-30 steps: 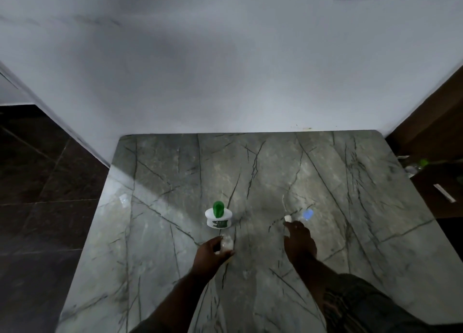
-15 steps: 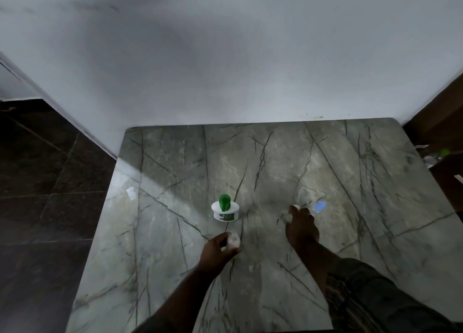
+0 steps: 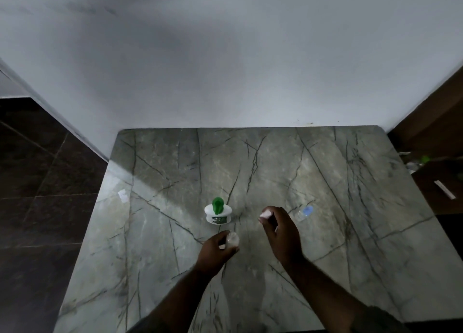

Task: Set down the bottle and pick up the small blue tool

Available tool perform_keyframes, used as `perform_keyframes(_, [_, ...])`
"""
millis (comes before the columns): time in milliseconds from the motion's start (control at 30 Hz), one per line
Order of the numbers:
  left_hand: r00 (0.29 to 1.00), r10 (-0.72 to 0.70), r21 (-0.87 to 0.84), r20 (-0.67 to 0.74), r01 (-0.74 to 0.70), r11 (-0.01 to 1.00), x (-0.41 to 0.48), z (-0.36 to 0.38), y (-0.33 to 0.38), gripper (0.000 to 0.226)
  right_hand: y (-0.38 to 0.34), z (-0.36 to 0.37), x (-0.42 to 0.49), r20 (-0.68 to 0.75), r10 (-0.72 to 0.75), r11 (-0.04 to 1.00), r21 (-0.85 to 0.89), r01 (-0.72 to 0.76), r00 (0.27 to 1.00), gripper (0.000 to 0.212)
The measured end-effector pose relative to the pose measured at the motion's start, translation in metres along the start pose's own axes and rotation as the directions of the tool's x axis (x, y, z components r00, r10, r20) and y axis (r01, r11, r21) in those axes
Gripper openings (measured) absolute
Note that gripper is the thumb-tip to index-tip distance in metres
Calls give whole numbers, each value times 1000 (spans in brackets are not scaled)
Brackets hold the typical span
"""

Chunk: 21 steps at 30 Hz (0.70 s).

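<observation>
My left hand grips a small clear bottle just above the grey marble table. My right hand is lifted off the table and pinches a small white cap at its fingertips, a little to the right of the bottle. A white round container with a green top stands on the table just beyond my left hand. A small pale blue item lies on the marble to the right of my right hand.
A white wall rises right behind the table's far edge. Dark tiled floor lies to the left. On the right is dark brown furniture with small items on it. A scrap of white paper lies near the table's left edge.
My right hand has lifted off the table with the white cap and come left toward the bottle. My left hand has kept hold of the bottle in about the same place.
</observation>
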<state>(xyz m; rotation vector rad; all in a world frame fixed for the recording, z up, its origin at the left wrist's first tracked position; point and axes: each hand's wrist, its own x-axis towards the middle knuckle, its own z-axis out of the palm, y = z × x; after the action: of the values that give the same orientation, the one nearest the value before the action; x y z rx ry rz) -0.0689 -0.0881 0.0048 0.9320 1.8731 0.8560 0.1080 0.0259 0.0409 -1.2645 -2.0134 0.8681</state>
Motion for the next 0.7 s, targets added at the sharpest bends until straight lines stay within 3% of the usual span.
perform_keyframes(100, [1000,24,4,17,-24,1000,-1,8,9,38,-20,-11,4,-19,28,987,159,-25,999,23])
perform_keyframes(300, [996,67,-18,55,-66,998,2,21,22,30,-30,-19,13,22,29,979,200,-32,999,23])
perform_keyframes(467, [997,67,4,29,-67,998,0,24,22,34,-29,-19,11,52,16,989,143,-23,999,17])
perform_keyframes(700, [996,86,48,36,-87,995,-2,21,27,35,-30,-14,2,259,-25,997,74,6,966,18])
